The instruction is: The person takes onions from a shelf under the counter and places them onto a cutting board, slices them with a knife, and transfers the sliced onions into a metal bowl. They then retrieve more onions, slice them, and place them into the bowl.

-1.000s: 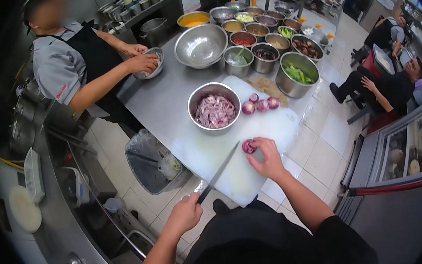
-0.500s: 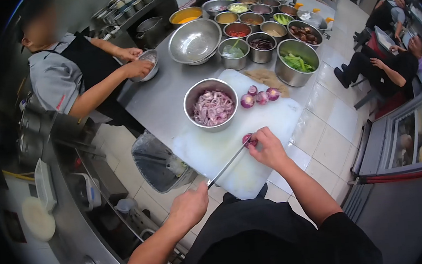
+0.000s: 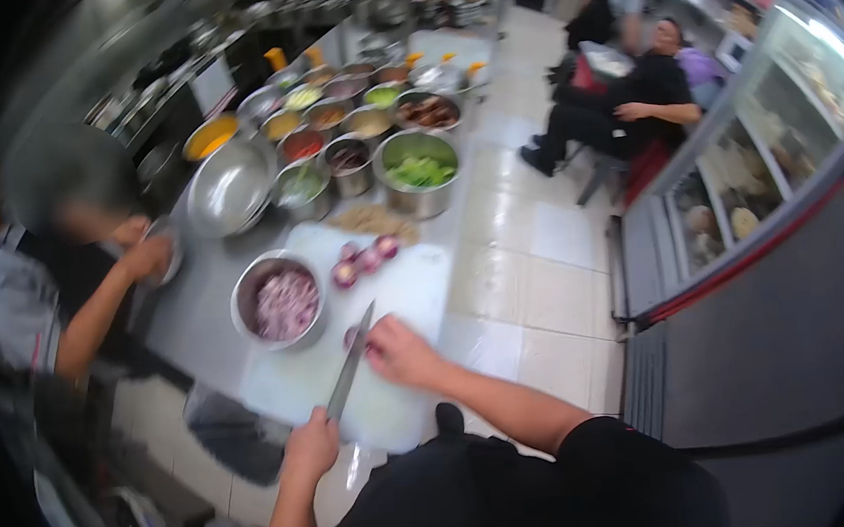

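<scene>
My left hand (image 3: 312, 444) is closed around the handle of a kitchen knife (image 3: 351, 372). The blade points away from me and lies over or against a red onion (image 3: 351, 336); blur hides whether it has cut in. Fingers of my right hand (image 3: 402, 354) are bent over the onion, partly covering it, on a white cutting board (image 3: 395, 414). Several red onions (image 3: 366, 259) sit at the board's far side. To the left on the board stands a metal bowl (image 3: 239, 315) of sliced red onion (image 3: 287, 303).
Metal pots of ingredients, including chopped greens (image 3: 421, 170), crowd the table beyond the board. A co-worker (image 3: 90, 252) at the left holds a metal bowl (image 3: 173, 253). A bin (image 3: 231, 431) stands below the table. People sit at the right near a glass-door fridge (image 3: 769, 333).
My view has turned to the right, so the table appears further left. The knife now points more directly away from me, its blade overlapping the onion. Both hands keep their holds.
</scene>
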Tool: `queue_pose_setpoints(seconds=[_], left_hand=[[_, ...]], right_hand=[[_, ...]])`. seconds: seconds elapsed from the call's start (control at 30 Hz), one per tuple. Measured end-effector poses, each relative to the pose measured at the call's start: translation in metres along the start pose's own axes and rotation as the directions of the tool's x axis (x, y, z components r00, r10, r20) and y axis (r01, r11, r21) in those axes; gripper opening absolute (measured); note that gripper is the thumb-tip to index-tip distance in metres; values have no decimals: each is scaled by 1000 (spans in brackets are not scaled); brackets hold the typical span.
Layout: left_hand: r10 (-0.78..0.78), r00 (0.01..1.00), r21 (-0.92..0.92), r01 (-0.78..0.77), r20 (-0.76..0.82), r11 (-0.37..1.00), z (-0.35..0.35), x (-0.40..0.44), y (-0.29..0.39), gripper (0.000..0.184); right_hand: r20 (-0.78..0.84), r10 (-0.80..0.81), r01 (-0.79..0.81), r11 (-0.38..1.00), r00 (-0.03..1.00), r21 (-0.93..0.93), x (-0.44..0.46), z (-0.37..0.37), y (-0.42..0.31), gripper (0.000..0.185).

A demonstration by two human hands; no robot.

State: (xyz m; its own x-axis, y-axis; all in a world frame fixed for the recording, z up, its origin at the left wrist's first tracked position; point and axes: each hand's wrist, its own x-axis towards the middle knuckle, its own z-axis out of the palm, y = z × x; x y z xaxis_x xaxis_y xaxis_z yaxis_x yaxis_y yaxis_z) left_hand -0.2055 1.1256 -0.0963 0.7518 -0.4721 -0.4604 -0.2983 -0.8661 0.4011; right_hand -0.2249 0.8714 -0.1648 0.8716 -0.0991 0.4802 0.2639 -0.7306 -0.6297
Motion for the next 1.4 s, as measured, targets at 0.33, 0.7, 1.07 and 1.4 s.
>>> queue_pose_setpoints(seconds=[0.33,0.7,1.07,1.4], left_hand=[[-130,981,-48,125,-143,991,-14,-89,-15,21],[-246,967,-165,233,-66,958,9,-102,-33,22],[-120,983,-188,93,-140,978,25,-91,-21,17],[-128,992,-36,127,-9,991,-7,-77,9,19]], right_hand=[[103,111,-67,929,988,-364,29,-23,12,32],[335,98,-93,995,937,-32,68,33,-21,32],[327,4,-5,1000,945,2,12,1,-32,27],[332,59,-86,994,941,66,17,8,-29,16]])
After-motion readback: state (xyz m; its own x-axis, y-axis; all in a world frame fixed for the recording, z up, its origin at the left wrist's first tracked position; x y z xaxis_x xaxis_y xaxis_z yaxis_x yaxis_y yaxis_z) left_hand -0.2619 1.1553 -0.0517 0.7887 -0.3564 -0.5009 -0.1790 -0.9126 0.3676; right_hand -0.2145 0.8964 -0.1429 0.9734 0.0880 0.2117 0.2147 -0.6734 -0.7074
